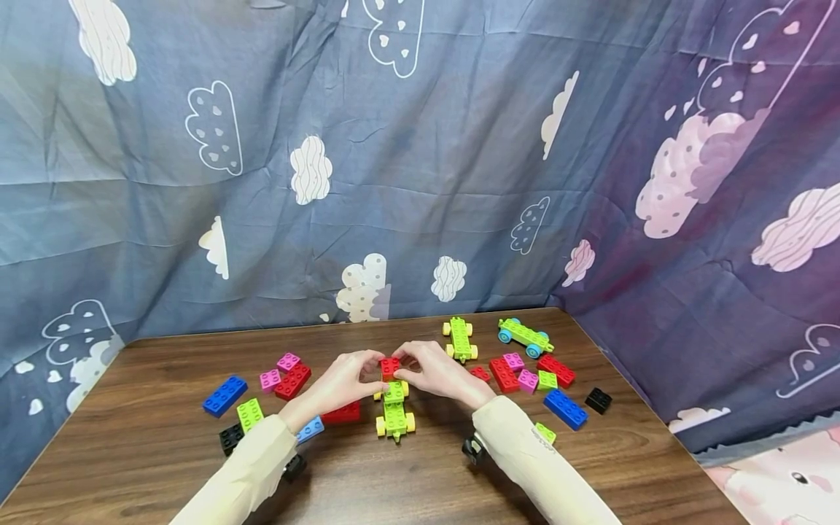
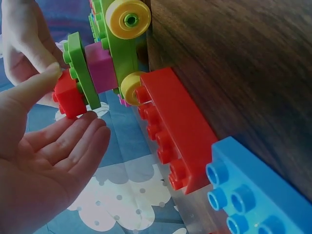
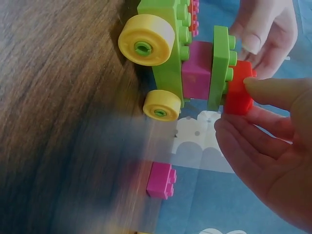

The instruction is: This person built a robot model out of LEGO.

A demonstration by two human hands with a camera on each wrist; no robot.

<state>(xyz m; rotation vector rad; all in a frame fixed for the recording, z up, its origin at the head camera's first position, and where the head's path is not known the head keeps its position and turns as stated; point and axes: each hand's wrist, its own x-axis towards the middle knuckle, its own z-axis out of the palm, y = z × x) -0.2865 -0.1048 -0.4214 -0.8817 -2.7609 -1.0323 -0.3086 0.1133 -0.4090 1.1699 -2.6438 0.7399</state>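
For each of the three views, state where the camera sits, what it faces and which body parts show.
Head: looks down at the table; left hand, right hand and both sleeves show.
Left wrist: low beside the table, facing the wheeled green car; palm and fingers show.
Right wrist: opposite side of the car; fingers show.
All share the small red brick both hands pinch.

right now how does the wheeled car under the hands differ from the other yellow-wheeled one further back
The car under the hands carries a stack: a pink block, a green plate and a red brick pinched by both hands. The far car is bare and untouched. Both have green bodies and yellow wheels.
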